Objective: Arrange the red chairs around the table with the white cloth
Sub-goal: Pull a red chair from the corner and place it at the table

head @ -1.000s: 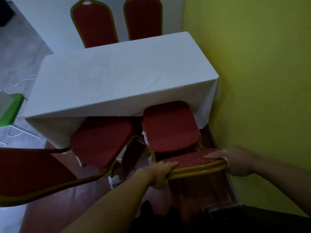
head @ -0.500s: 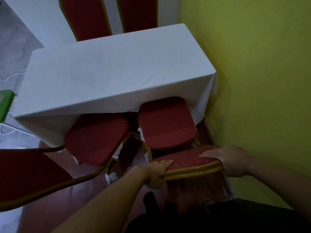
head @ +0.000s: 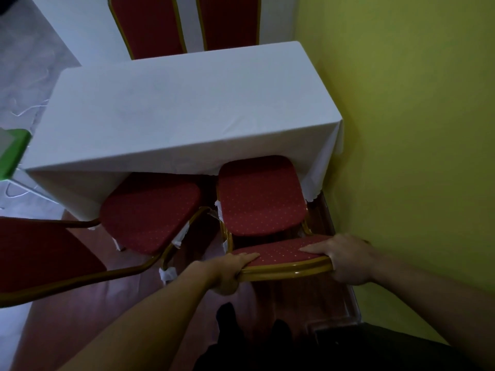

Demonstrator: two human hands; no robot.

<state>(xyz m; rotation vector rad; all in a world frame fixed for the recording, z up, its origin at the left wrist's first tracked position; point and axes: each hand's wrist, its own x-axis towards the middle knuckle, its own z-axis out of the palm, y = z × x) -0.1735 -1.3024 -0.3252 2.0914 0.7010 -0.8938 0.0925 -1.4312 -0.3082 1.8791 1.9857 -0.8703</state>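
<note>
A table with a white cloth (head: 182, 111) stands against the yellow wall. Directly in front of me is a red chair with a gold frame (head: 261, 202), its seat partly under the cloth's near edge. My left hand (head: 230, 271) grips the left end of its backrest top. My right hand (head: 345, 258) holds the right end, fingers lying over the red padding. A second red chair (head: 150, 212) sits to the left, turned at an angle, its seat partly under the cloth. Two more red chairs (head: 150, 25) stand at the table's far side.
The yellow wall (head: 401, 156) runs close along the right. A green object (head: 13, 153) lies on the pale floor at the left edge. The floor under me is reddish-brown (head: 80, 317). My dark feet (head: 227, 314) show just behind the held chair.
The held chair's seat has gone slightly further under the cloth. Both hands keep the same grip on the backrest. The view has shifted a little.
</note>
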